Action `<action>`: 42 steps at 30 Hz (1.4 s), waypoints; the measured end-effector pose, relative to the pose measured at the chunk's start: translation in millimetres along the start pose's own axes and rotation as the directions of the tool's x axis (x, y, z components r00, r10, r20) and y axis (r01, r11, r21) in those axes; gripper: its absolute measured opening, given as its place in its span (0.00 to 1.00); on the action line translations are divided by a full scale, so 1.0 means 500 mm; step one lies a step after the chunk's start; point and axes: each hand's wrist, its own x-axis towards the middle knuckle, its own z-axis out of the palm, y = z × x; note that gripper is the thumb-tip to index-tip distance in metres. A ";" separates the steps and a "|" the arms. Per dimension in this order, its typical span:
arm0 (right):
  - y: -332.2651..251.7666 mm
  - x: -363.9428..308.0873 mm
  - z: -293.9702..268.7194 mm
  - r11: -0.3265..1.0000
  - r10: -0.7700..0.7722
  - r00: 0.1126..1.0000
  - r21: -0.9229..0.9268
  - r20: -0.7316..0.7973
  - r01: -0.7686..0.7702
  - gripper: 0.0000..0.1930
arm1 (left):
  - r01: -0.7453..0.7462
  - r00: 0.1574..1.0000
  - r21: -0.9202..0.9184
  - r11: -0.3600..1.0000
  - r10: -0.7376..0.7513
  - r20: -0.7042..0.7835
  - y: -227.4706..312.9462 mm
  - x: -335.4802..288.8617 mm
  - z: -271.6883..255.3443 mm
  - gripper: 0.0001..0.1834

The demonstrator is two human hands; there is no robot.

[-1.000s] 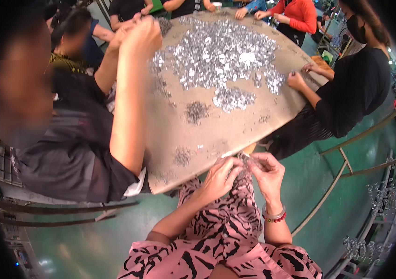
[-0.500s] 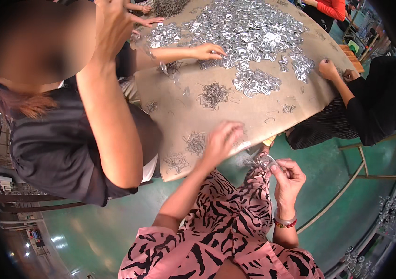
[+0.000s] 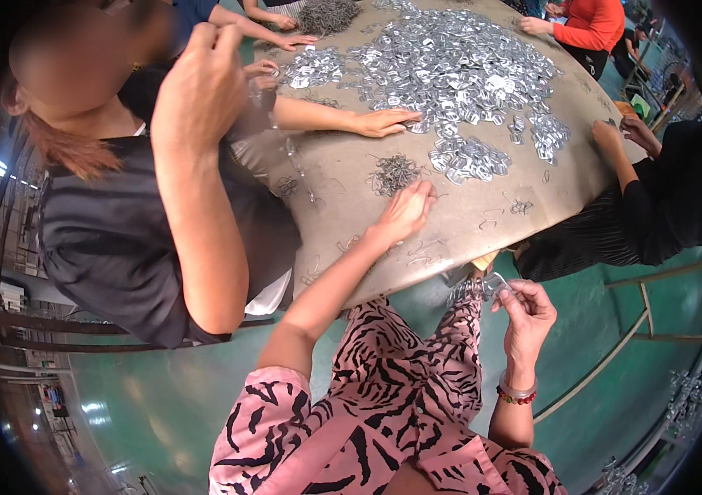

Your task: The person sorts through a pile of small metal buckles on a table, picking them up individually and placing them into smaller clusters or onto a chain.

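My left hand [image 3: 408,209] is over the table, its fingers drawn together and pointing down just beside a small heap of thin bent wire hooks [image 3: 394,175]. Whatever its fingertips hold, if anything, is hidden. Off the table's near edge, above the floor, my right hand [image 3: 530,320] pinches a small shiny bent metal piece [image 3: 496,284] between thumb and forefinger. That piece has a looped outline; its exact kind is too small to make out.
A large pile of flat silver metal buckles [image 3: 458,66] covers the far part of the table [image 3: 330,219]. At my left, a co-worker raises one hand [image 3: 201,91] and rests the other [image 3: 385,122] by the buckles. More people sit around; a wooden frame [image 3: 646,309] stands right.
My left hand has moved farther over the table, up to the wire heap, and its fingers have closed. My right hand has shifted slightly. The left co-worker's reaching hand has flattened beside the buckles.
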 end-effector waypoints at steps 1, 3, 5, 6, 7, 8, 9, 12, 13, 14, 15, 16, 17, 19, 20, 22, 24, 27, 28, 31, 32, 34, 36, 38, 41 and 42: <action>0.000 -0.002 0.003 1.000 0.002 1.000 -0.017 -0.005 -0.002 0.07 | -0.085 0.994 -0.138 0.987 0.074 -0.083 -0.003 -0.023 0.005 0.06; 0.005 -0.002 0.001 0.999 0.000 1.000 -0.042 -0.013 0.000 0.07 | 0.004 0.998 -0.420 0.908 -0.027 -0.050 0.085 -0.075 -0.011 0.06; 0.008 -0.005 0.004 0.989 -0.023 0.999 -0.144 -0.031 0.018 0.06 | -0.077 0.997 -0.563 0.823 0.061 -0.048 0.144 -0.130 -0.011 0.06; 0.010 -0.006 0.003 0.989 -0.026 0.999 -0.148 -0.021 0.022 0.06 | -0.219 0.976 -0.534 0.816 0.176 -0.130 0.181 -0.153 -0.021 0.05; 0.009 -0.008 0.001 0.986 -0.018 0.999 -0.166 -0.027 0.013 0.06 | -0.330 0.944 -0.487 0.809 0.269 -0.193 0.214 -0.166 -0.024 0.05; 0.010 -0.008 0.004 0.984 -0.011 1.000 -0.176 -0.026 0.006 0.07 | -0.345 0.938 -0.485 0.803 0.289 -0.189 0.233 -0.181 -0.020 0.04; 0.008 -0.009 0.009 0.985 -0.015 1.000 -0.171 -0.009 0.014 0.07 | -0.350 0.936 -0.431 0.832 0.288 -0.205 0.252 -0.190 -0.015 0.04; 0.000 -0.017 0.019 0.990 -0.014 0.999 -0.142 -0.032 0.009 0.07 | -0.362 0.921 -0.318 0.876 0.283 -0.268 0.272 -0.204 0.005 0.05; -0.004 -0.020 0.024 0.989 -0.027 0.999 -0.143 -0.041 0.021 0.07 | -0.372 0.908 -0.264 0.890 0.289 -0.303 0.274 -0.205 0.008 0.05; -0.004 -0.022 0.028 0.989 -0.040 0.998 -0.145 -0.050 0.032 0.07 | -0.369 0.907 -0.253 0.894 0.286 -0.309 0.276 -0.207 0.011 0.05; 0.006 -0.021 0.022 0.984 -0.053 0.997 -0.175 -0.060 0.042 0.07 | -0.387 0.896 -0.249 0.888 0.299 -0.328 0.277 -0.207 0.014 0.05; 0.007 -0.022 0.024 0.986 -0.052 0.998 -0.163 -0.043 0.045 0.07 | -0.403 0.885 -0.239 0.883 0.310 -0.347 0.276 -0.207 0.013 0.05; 0.002 -0.023 0.029 0.983 -0.033 0.999 -0.182 -0.014 0.030 0.07 | -0.421 0.870 -0.217 0.881 0.324 -0.372 0.273 -0.205 0.009 0.05; 0.001 -0.026 0.037 0.983 -0.008 1.000 -0.186 0.024 0.012 0.07 | -0.428 0.870 -0.209 0.879 0.337 -0.360 0.262 -0.209 0.002 0.04; 0.001 -0.026 0.036 0.984 -0.016 0.999 -0.177 0.050 0.024 0.07 | -0.443 0.868 -0.218 0.869 0.356 -0.347 0.257 -0.209 -0.002 0.04; -0.001 -0.025 0.030 0.971 -0.017 0.996 -0.237 0.083 0.036 0.08 | -0.453 0.861 -0.194 0.870 0.371 -0.349 0.248 -0.211 -0.006 0.05; -0.012 -0.029 0.028 0.969 -0.007 0.993 -0.244 0.114 0.035 0.09 | -0.418 0.902 -0.308 0.855 0.348 -0.256 0.243 -0.213 -0.003 0.06; -0.014 -0.024 0.029 0.954 -0.007 0.996 -0.297 0.087 0.033 0.11 | -0.399 0.914 -0.352 0.847 0.335 -0.229 0.240 -0.196 0.013 0.05; -0.018 -0.025 0.018 0.939 -0.017 0.998 -0.343 0.054 0.035 0.12 | -0.379 0.924 -0.391 0.839 0.321 -0.207 0.245 -0.192 0.029 0.05; -0.017 -0.004 -0.005 0.855 -0.053 0.990 -0.507 0.132 0.113 0.14 | -0.297 0.954 -0.510 0.807 0.236 -0.183 0.244 -0.185 0.013 0.06; -0.021 0.009 -0.012 0.892 0.035 0.976 -0.448 0.213 0.066 0.15 | -0.279 0.960 -0.512 0.812 0.220 -0.173 0.234 -0.191 0.001 0.06; -0.052 0.056 -0.020 0.962 0.056 0.952 -0.273 0.300 0.030 0.15 | -0.294 0.955 -0.501 0.814 0.233 -0.182 0.230 -0.197 -0.019 0.05; -0.070 0.117 -0.039 0.948 0.064 0.956 -0.317 0.287 0.032 0.09 | -0.241 0.970 -0.581 0.778 0.172 -0.171 0.236 -0.200 -0.023 0.05; -0.046 0.193 -0.052 0.892 0.051 0.981 -0.450 0.185 0.039 0.08 | -0.313 0.950 -0.575 0.756 0.244 -0.197 0.241 -0.190 -0.025 0.04; 0.051 0.332 -0.064 0.815 0.031 0.980 -0.572 0.199 0.091 0.11 | -0.334 0.943 -0.553 0.763 0.268 -0.200 0.241 -0.192 -0.025 0.02; 0.107 0.384 -0.068 0.809 -0.002 0.983 -0.578 0.184 0.110 0.12 | -0.341 0.940 -0.544 0.767 0.277 -0.199 0.244 -0.195 -0.024 0.02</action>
